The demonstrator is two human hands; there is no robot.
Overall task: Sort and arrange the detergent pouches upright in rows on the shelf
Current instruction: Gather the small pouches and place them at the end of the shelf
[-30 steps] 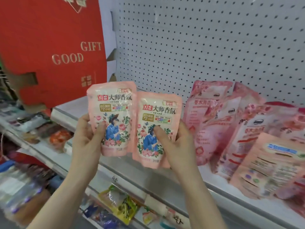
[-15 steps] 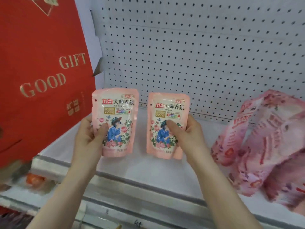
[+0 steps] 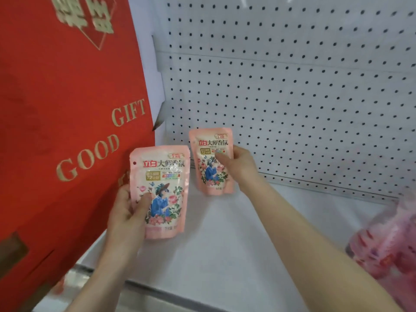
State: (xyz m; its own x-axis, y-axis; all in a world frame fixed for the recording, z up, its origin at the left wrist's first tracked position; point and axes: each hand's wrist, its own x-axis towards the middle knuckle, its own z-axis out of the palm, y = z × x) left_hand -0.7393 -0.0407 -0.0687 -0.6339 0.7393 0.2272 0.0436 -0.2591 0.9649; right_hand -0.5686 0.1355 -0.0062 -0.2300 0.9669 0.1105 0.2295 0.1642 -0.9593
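At frame centre, the left hand (image 3: pixel 126 212) pinches one pink pouch (image 3: pixel 164 188), thumb across its front. The right hand (image 3: pixel 238 170) pinches a second pouch (image 3: pixel 209 163) upright near the white pegboard (image 3: pixel 292 97). Both labels read "立白 大师香氛" and "72". Frame left: red box (image 3: pixel 67 109), gold "GOOD GIFT". White shelf (image 3: pixel 225 255) below; blurred pouch pile (image 3: pixel 387 248) lower right.

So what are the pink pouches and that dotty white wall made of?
The pink pouches look like thin, soft plastic film, slightly shiny, with flat sealed edges and printed pictures. The dotty white wall looks like painted metal pegboard, matte, with even rows of holes; it could be another hard board.
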